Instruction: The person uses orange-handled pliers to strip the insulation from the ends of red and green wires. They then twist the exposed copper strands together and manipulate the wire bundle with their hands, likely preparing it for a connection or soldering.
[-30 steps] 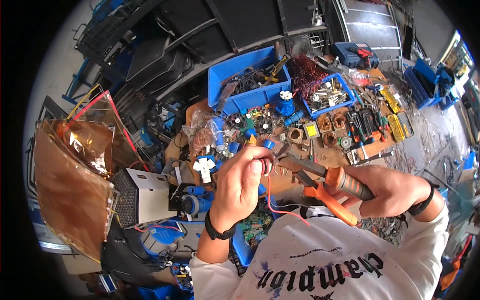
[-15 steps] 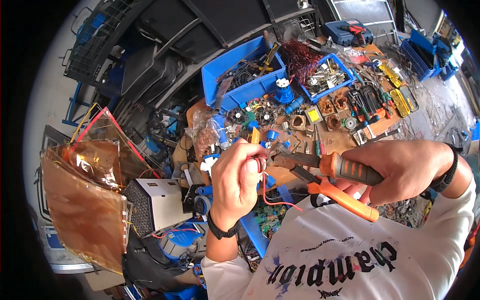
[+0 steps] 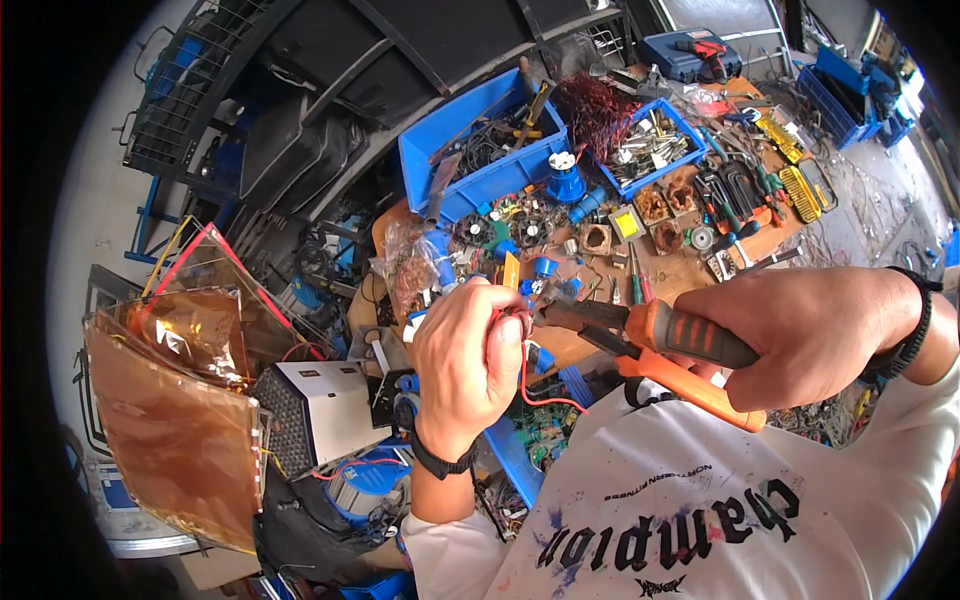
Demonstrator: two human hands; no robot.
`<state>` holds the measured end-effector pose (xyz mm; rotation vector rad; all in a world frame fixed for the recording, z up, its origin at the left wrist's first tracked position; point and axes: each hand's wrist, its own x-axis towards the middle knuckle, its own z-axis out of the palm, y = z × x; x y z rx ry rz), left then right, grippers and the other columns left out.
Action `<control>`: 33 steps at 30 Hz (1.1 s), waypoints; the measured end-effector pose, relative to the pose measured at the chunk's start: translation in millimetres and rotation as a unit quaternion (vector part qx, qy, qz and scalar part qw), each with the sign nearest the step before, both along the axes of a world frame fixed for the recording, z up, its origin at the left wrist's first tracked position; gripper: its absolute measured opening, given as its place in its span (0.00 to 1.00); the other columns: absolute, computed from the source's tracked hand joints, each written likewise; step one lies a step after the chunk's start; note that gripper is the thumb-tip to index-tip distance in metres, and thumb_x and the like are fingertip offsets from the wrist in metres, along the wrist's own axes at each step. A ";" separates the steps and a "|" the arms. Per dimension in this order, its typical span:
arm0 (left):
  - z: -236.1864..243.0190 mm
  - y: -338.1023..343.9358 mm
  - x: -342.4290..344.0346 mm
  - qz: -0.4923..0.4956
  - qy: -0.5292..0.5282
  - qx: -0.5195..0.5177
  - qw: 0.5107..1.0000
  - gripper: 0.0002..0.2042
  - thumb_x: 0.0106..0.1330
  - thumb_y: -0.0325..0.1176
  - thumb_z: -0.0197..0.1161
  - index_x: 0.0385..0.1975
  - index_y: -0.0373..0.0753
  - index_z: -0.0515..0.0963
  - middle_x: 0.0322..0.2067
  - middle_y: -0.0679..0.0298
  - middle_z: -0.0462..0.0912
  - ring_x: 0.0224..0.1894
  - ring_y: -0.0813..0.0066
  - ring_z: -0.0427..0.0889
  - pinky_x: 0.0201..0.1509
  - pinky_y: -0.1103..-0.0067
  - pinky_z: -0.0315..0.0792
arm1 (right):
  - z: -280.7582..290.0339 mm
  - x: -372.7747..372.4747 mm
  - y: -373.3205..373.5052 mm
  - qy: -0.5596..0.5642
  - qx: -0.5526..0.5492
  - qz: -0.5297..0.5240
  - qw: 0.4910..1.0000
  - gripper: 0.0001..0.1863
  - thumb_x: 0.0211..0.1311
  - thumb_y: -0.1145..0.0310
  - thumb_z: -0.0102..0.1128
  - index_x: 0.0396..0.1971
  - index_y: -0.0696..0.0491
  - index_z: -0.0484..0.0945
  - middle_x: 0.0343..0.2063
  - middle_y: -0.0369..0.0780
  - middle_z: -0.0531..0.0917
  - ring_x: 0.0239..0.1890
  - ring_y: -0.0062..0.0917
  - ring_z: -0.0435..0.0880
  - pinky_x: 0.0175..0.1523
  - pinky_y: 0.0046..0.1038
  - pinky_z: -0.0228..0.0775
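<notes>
My left hand (image 3: pixel 462 350) is closed at the middle of the view around a small part with red wire (image 3: pixel 548 402); the fingers hide most of the part. One wire end hangs below the fingers toward my shirt. A flat yellow strip (image 3: pixel 511 271) shows just beyond the fingertips; whether I hold it, I cannot tell. My right hand (image 3: pixel 800 325) grips large pliers (image 3: pixel 690 332) with orange and grey handles. Their dark jaws point left and reach the fingertips of my left hand. The lower orange handle stands apart from the upper one.
Beyond my hands is a wooden table (image 3: pixel 690 280) with screwdrivers, hex keys and rusty square parts. A blue crate (image 3: pixel 480 185) of tools and a blue tray (image 3: pixel 650 150) of metal pieces stand at its back. Amber sheets (image 3: pixel 180 430) lean at the left beside a white box (image 3: pixel 325 415).
The pliers and my right hand have shifted slightly left, and the handles look a little wider apart. My left hand keeps its hold, moving slightly left.
</notes>
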<state>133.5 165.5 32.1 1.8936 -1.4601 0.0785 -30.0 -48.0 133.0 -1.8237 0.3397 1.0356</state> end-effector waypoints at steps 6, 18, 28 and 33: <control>-2.8 -1.8 1.2 0.001 -0.032 -0.003 0.999 0.10 0.68 0.37 0.52 0.29 0.37 0.73 0.24 0.59 0.75 0.26 0.57 0.75 0.32 0.68 0.67 | -1.4 -2.0 4.9 -0.026 0.001 0.001 1.000 0.10 0.55 0.70 0.53 0.37 0.56 0.72 0.18 0.35 0.75 0.20 0.20 0.72 0.25 0.25 0.64; -7.0 -3.4 -4.9 0.027 -0.038 0.029 0.999 0.10 0.68 0.36 0.50 0.29 0.37 0.72 0.21 0.59 0.75 0.25 0.57 0.76 0.30 0.68 0.67 | -8.3 -6.0 9.5 -0.173 -0.062 0.108 0.977 0.11 0.51 0.70 0.52 0.35 0.56 0.69 0.18 0.39 0.75 0.22 0.28 0.75 0.27 0.32 0.65; -17.1 -1.1 -13.4 0.039 0.095 0.014 0.995 0.15 0.73 0.37 0.42 0.29 0.35 0.72 0.17 0.57 0.72 0.20 0.59 0.75 0.25 0.70 0.66 | -2.2 -6.9 19.2 -0.133 -0.082 0.103 0.982 0.13 0.48 0.70 0.51 0.33 0.60 0.68 0.20 0.45 0.77 0.25 0.38 0.79 0.31 0.38 0.69; -18.0 -3.9 -18.1 0.061 0.098 0.022 0.993 0.17 0.74 0.39 0.40 0.29 0.35 0.72 0.16 0.58 0.71 0.19 0.59 0.74 0.24 0.69 0.65 | 8.3 -8.2 26.5 -0.113 -0.099 0.059 0.987 0.14 0.47 0.70 0.52 0.31 0.64 0.67 0.21 0.50 0.77 0.28 0.44 0.80 0.32 0.40 0.70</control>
